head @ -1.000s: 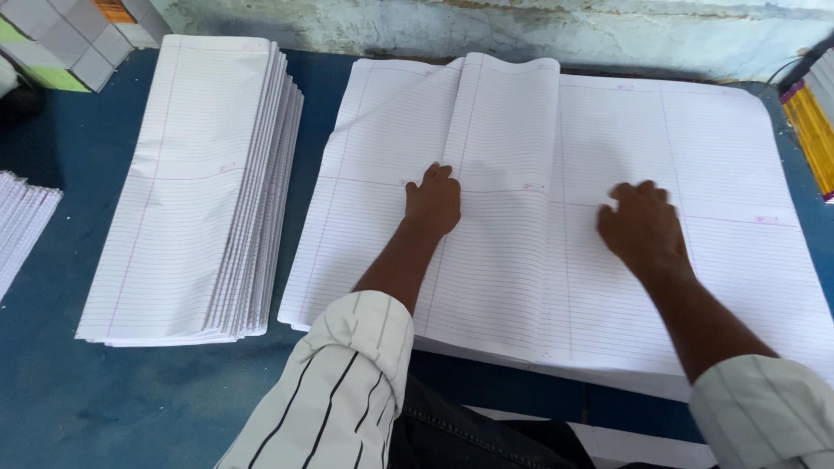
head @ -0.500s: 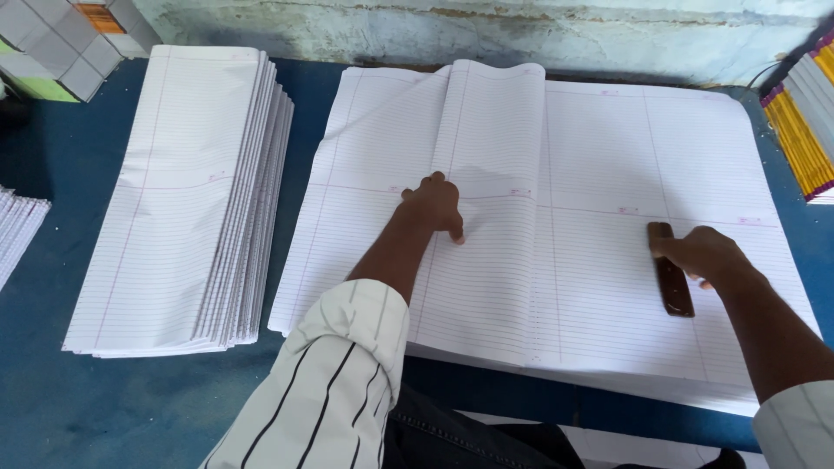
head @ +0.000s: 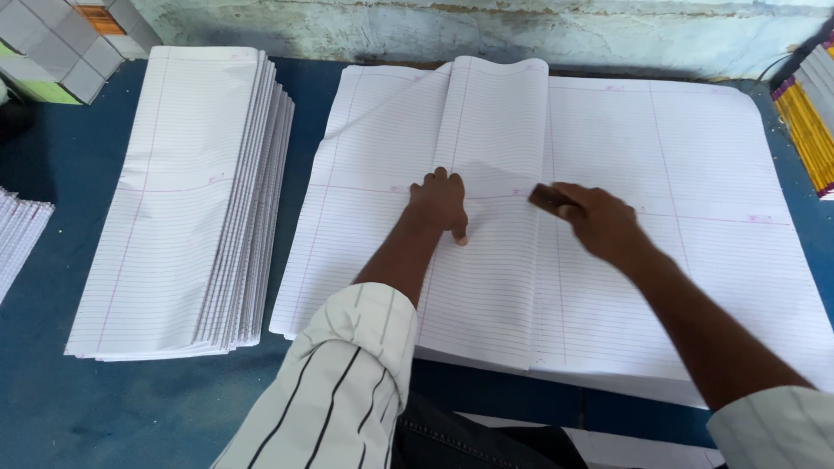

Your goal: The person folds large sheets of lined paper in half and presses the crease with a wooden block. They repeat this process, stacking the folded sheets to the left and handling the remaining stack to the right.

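Now left hand flat, pressing folded ruled sheet; right hand grips dark block at fold.

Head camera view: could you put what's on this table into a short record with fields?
Left hand: pressing flat on a folded ruled sheet
Right hand: gripping a dark brown block at the fold's edge
Underneath: wide pile of ruled sheets
To the left: stack of folded sheets
Surface: blue table
Right edge: yellow-spined books

Head-worn view, steeply down, close.
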